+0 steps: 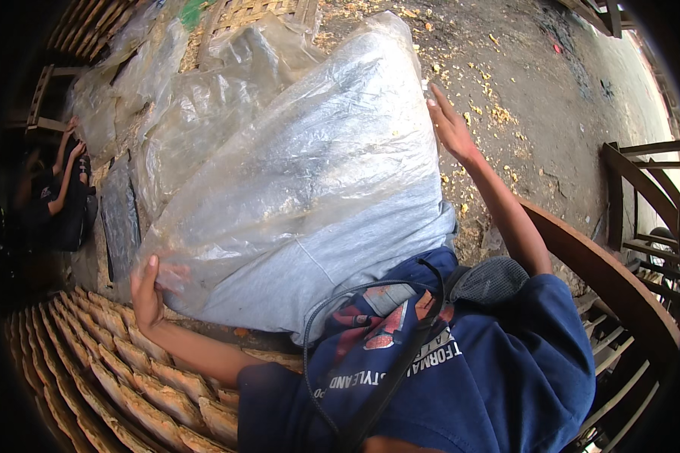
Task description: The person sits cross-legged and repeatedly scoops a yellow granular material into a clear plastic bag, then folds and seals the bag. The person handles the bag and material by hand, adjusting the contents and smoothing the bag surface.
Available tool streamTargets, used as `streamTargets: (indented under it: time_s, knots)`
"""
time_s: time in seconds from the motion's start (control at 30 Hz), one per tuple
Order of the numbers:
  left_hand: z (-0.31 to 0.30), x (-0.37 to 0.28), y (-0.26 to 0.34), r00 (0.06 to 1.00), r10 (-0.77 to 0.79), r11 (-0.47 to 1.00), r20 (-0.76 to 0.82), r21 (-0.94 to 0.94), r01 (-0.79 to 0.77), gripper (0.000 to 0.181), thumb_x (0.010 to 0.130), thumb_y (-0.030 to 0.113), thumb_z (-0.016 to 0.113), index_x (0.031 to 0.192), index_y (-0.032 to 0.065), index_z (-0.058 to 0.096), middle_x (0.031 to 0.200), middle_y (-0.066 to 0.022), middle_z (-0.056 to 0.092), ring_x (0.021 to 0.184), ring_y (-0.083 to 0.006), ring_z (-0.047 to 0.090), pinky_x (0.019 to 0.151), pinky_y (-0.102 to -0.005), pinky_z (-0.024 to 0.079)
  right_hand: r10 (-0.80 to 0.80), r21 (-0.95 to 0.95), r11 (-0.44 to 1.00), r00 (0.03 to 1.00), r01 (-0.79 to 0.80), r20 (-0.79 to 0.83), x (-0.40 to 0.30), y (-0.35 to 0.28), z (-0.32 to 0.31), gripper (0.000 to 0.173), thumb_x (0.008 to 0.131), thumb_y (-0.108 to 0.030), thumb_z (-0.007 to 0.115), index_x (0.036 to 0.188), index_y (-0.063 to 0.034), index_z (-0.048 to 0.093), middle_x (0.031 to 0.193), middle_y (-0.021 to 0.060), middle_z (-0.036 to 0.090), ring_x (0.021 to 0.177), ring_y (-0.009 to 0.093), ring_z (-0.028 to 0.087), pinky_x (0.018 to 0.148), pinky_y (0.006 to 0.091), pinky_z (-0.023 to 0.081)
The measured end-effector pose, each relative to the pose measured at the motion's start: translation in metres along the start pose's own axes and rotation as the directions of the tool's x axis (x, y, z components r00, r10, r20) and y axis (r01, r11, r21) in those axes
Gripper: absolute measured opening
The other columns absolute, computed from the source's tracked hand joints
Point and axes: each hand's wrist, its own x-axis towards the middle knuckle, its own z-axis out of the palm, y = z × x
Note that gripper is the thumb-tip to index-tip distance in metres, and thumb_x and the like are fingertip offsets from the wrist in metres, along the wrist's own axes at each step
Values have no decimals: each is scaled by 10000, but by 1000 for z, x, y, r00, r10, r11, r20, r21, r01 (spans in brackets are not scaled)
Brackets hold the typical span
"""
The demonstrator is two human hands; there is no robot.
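Note:
A large, creased clear plastic sheet [317,147] is spread over the grey cloth [283,277] that covers my lap and legs. At the sheet's near left corner, my left hand [150,294] has its thumb on top, and its other fingers show blurred through the plastic. My right hand [452,127] is along the sheet's right edge, thumb and forefinger apart and pointing away from me. I see nothing between those fingers, and any contact with the edge is hard to make out.
More crumpled plastic sheeting [204,124] lies beyond, beside a woven bamboo panel [249,14]. Stacked rough brown slabs [141,362] rise at my left. Another person [56,192] sits at far left. Yellowish crumbs [501,116] dot the floor. A curved wooden rail [600,266] runs at right.

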Motion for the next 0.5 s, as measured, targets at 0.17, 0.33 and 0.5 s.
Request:
streamTargets:
  time_s: [0.17,0.33,0.5]
  knots:
    - [5,-12,13,1000,-21,999,-19,-31,21,429,1044,293,597,1229,-93,616,875,-182,747,775,-229,724,723,-330,559,-257,-246,953,907,180,-334,-12,-69,-4,736,1077,-511,391,1609,-14,285,1687,222,226,1576,347,191,1276,461,189]
    - [-2,-12,11,1000,21,999,1,-24,-21,414,1047,287,591,1226,-84,623,909,-181,749,776,-226,723,735,-323,560,-561,-579,588,800,566,213,-65,-136,55,687,1061,-499,437,1638,-161,279,1708,108,228,1579,292,205,1279,527,167]
    - [12,-18,11,992,40,999,-120,17,-38,425,1038,304,601,1211,-82,639,862,-187,747,757,-218,707,810,-325,535,-450,-697,531,858,481,249,-67,-106,60,586,1082,-413,393,1620,-188,336,1696,54,284,1575,248,224,1285,503,155]
